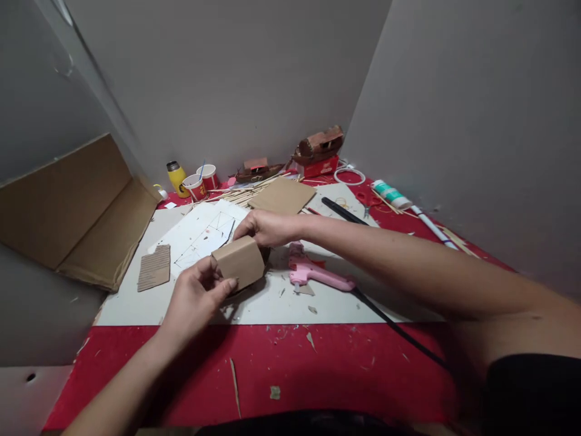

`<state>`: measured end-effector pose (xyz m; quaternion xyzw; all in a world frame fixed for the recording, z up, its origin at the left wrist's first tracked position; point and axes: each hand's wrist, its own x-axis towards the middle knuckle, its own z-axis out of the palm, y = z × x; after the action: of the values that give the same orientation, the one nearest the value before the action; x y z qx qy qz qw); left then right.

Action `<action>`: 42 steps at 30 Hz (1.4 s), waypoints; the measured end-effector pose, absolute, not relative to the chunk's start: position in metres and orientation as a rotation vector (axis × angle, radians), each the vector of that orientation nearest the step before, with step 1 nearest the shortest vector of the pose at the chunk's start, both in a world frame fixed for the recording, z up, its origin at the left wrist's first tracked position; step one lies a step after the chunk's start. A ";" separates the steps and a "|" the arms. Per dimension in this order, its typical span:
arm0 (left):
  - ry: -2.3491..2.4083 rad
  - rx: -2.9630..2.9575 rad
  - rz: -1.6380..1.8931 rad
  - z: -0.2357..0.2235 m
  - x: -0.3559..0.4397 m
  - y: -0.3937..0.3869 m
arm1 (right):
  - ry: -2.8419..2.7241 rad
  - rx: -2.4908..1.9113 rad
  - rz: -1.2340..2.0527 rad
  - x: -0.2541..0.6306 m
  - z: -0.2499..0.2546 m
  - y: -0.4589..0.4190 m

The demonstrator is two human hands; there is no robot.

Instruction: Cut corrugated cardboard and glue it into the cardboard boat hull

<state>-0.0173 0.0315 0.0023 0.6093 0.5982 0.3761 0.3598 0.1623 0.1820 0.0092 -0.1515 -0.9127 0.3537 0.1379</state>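
Note:
A small folded piece of brown cardboard (240,263) is between my two hands, above the white work board. At its near left edge my left hand (200,287) grips it, thumb on the front face and fingers behind. My right hand (265,229) reaches across to the far side and holds the piece from behind; its fingertips are partly hidden by the cardboard. Something dark shows beneath and beside the piece, too shaded to make out. To the right lies a pink glue gun (318,275) on its side, apart from both hands, its black cord running toward the near right.
A ridged cardboard scrap (154,268) and a drawn paper plan (200,233) lie leftward. Behind are wooden sticks (245,195), a flat cardboard sheet (284,195), paper cups (195,186), a yellow bottle (177,178) and model boats (318,145). A large cardboard piece (77,206) leans left.

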 end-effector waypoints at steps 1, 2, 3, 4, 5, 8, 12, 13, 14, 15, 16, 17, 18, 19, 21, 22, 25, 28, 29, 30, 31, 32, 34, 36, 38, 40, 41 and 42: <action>1.608 1.658 0.970 0.000 -0.015 0.030 | -2.643 -0.431 1.022 0.163 0.008 0.182; 1.669 1.743 0.967 -0.003 -0.013 0.029 | -2.645 -0.426 1.020 0.163 0.007 0.182; 1.723 1.820 0.958 -0.006 -0.013 0.029 | -2.647 -0.421 1.017 0.163 0.006 0.182; 1.764 1.886 0.948 -0.008 -0.013 0.029 | -2.649 -0.416 1.012 0.163 0.006 0.182; 1.791 1.937 0.940 -0.010 -0.014 0.029 | -2.649 -0.411 1.007 0.163 0.005 0.182; 1.804 2.047 0.936 -0.016 -0.018 0.028 | -2.651 -0.388 1.003 0.161 0.003 0.183; 1.777 2.183 0.941 -0.018 -0.018 0.025 | -2.671 -0.309 1.010 0.159 0.003 0.185; 1.766 2.220 0.944 -0.018 -0.018 0.024 | -2.676 -0.290 1.015 0.159 0.004 0.185; 1.756 2.260 0.953 -0.018 -0.017 0.024 | -2.678 -0.276 1.023 0.159 0.004 0.185; 1.746 2.301 0.960 -0.018 -0.017 0.024 | -2.680 -0.264 1.034 0.160 0.005 0.185; 1.735 2.343 0.959 -0.019 -0.017 0.024 | -2.683 -0.254 1.041 0.160 0.006 0.185; 1.725 2.383 0.950 -0.019 -0.017 0.024 | -2.689 -0.245 1.043 0.159 0.006 0.185; 1.716 2.417 0.934 -0.020 -0.017 0.024 | -2.698 -0.235 1.042 0.159 0.006 0.185; 1.711 2.443 0.916 -0.021 -0.017 0.024 | -2.707 -0.225 1.039 0.158 0.005 0.186; 1.716 2.477 0.909 -0.022 -0.018 0.024 | -2.719 -0.202 1.033 0.157 0.004 0.187; 1.722 2.491 0.921 -0.023 -0.018 0.024 | -2.719 -0.190 1.031 0.156 0.004 0.187; 1.739 2.516 0.982 -0.025 -0.017 0.022 | -2.713 -0.153 0.998 0.154 0.003 0.190; 1.769 2.435 1.035 -0.025 -0.017 0.022 | -2.713 -0.110 0.918 0.153 0.004 0.192; 1.778 2.385 1.041 -0.025 -0.018 0.022 | -2.711 -0.105 0.896 0.152 0.004 0.193; 1.783 2.335 1.039 -0.025 -0.018 0.023 | -2.710 -0.105 0.884 0.152 0.003 0.195; 1.786 2.290 1.030 -0.025 -0.019 0.024 | -2.710 -0.109 0.883 0.151 0.002 0.196; 1.788 2.256 1.021 -0.025 -0.019 0.025 | -2.710 -0.113 0.892 0.151 0.001 0.197; 1.790 2.230 1.003 -0.026 -0.021 0.027 | -2.712 -0.121 0.923 0.149 -0.002 0.199; 1.798 2.267 0.981 -0.026 -0.022 0.028 | -2.707 -0.134 0.940 0.148 -0.004 0.200; 1.794 2.330 0.950 -0.027 -0.024 0.029 | -2.705 -0.154 0.947 0.148 -0.005 0.200; 1.784 2.371 0.907 -0.028 -0.026 0.029 | -2.717 -0.164 0.959 0.149 -0.003 0.200; 1.775 2.381 0.886 -0.028 -0.026 0.028 | -2.726 -0.161 0.970 0.150 -0.002 0.201; 1.757 2.392 0.867 -0.028 -0.027 0.027 | -2.734 -0.155 0.979 0.150 -0.001 0.201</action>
<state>-0.0267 0.0274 -0.0278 0.7733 0.5682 0.2803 0.0249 0.1502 0.2005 -0.0012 -0.0528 -0.9337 0.3343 0.1166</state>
